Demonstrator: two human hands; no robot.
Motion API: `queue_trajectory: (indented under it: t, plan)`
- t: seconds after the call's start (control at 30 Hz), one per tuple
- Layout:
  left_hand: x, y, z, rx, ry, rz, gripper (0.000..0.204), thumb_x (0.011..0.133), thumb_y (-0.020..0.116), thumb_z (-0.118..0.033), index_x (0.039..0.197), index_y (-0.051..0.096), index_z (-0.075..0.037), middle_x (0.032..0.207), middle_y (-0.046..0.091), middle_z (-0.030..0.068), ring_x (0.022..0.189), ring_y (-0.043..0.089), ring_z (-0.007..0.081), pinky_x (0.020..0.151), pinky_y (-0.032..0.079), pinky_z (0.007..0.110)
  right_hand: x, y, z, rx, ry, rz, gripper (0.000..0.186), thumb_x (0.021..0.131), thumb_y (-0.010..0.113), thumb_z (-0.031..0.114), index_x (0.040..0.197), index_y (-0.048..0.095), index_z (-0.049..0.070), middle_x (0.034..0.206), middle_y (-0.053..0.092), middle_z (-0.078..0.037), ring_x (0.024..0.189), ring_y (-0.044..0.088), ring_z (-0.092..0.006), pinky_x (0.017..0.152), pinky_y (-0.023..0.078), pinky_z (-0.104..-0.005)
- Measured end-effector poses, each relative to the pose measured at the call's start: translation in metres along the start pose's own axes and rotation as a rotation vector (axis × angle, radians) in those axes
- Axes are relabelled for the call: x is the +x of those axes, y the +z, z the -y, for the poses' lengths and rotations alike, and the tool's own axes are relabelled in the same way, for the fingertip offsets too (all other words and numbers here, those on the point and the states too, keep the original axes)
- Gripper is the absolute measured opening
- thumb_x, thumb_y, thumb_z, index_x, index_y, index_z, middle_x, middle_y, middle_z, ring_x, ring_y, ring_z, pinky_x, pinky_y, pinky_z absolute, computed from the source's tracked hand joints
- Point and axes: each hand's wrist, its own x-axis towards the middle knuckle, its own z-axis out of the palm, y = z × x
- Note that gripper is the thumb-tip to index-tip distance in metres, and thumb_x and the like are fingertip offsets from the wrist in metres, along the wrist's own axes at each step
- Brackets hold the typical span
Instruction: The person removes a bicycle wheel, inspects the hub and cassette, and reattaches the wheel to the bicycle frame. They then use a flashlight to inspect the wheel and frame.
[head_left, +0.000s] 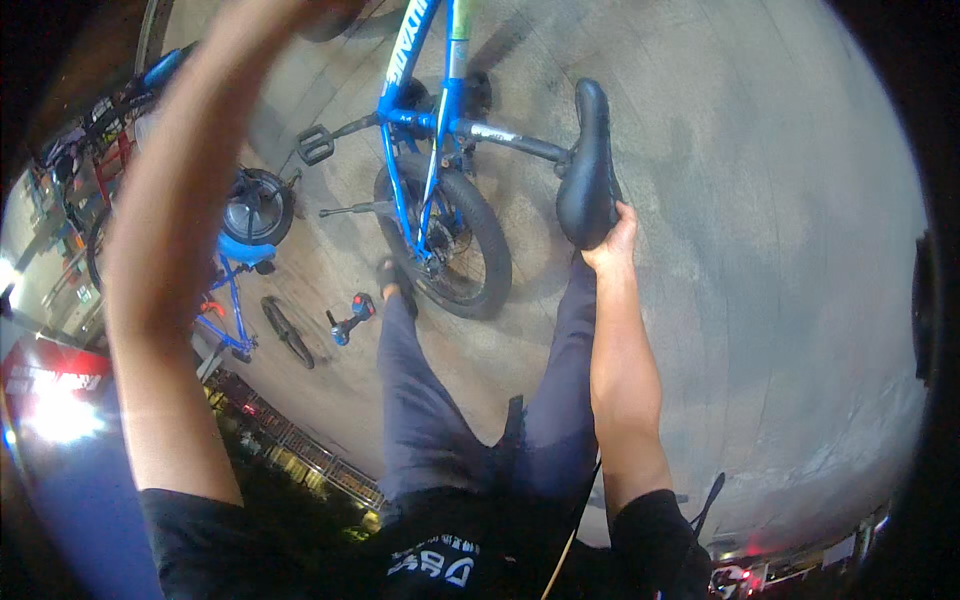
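A blue bicycle frame (pixel 450 95) stands tilted in front of me, its rear wheel (pixel 480 255) low in the middle of the view. At the end of its seat post (pixel 510 140) sits a black saddle (pixel 588 170). My right hand (pixel 612 242) is closed around the saddle's wide rear end, the fingers partly hidden beneath it. Across the left side my left forearm (pixel 180 250) reaches up and leaves the picture at the top edge, so that hand is out of sight. A black pedal (pixel 315 145) sticks out on the frame's left.
On the paved ground (pixel 760 250) near my foot lies a blue-and-black power tool (pixel 350 320). Beside it is a loose small tyre (pixel 287 332). Further left stand another blue bicycle frame (pixel 235 300), a wheel (pixel 257 207) and several parked bikes. A kickstand (pixel 350 208) juts leftward.
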Motion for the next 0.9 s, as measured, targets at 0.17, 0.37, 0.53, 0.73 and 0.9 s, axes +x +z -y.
queue_trajectory:
  t: [0.17,0.37,0.53,0.73,0.9]
  plan:
    - [-0.247,-0.023,-0.141,-0.479,-0.852,0.455,0.058,0.085,0.070,-0.028,0.136,0.050,-0.010,0.135,0.050,0.0204,0.127,0.048,0.0364,0.104,0.042,0.045,0.007,-0.017,0.001,-0.154,-0.089,-0.006,0.050,0.090,0.047,0.041,0.123,0.056,0.004,0.127,0.059,-0.015,0.116,0.056,-0.0332,0.103,0.041,-0.0499]
    - [-0.516,-0.015,-0.369,-0.886,-1.556,0.730,0.058,0.083,0.071,-0.026,0.134,0.052,-0.006,0.121,0.058,0.0222,0.109,0.060,0.0356,0.092,0.049,0.043,0.009,-0.036,0.003,-0.313,-0.276,0.098,0.054,0.094,0.048,0.043,0.125,0.048,-0.002,0.120,0.058,-0.021,0.113,0.056,-0.0342,0.098,0.046,-0.0455]
    - [-0.590,0.013,-0.479,-1.329,-1.671,0.536,0.053,0.086,0.071,-0.024,0.132,0.053,-0.003,0.117,0.063,0.0171,0.101,0.062,0.0272,0.086,0.051,0.036,-0.005,-0.100,-0.021,-0.674,-0.573,-0.141,0.042,0.098,0.047,0.042,0.119,0.048,0.005,0.100,0.057,-0.012,0.092,0.057,-0.0235,0.085,0.048,-0.0363]
    - [-0.616,0.067,-0.562,-1.543,-2.024,0.127,0.039,0.090,0.067,-0.016,0.126,0.057,-0.002,0.102,0.064,0.0068,0.089,0.060,0.0135,0.079,0.050,0.028,-0.043,-0.203,-0.183,-1.589,-0.444,-0.049,0.048,0.099,0.055,0.031,0.134,0.048,0.000,0.088,0.062,-0.006,0.076,0.058,-0.0137,0.071,0.050,-0.0312]
    - [-0.570,0.097,-0.580,-1.750,-2.074,-0.146,0.030,0.089,0.067,-0.017,0.114,0.062,-0.001,0.094,0.066,0.0086,0.086,0.063,0.0175,0.077,0.051,0.030,-0.024,-0.206,-0.278,-1.824,-0.388,0.281,0.034,0.100,0.054,0.020,0.126,0.054,-0.001,0.100,0.063,-0.007,0.082,0.059,-0.0128,0.073,0.050,-0.0286]
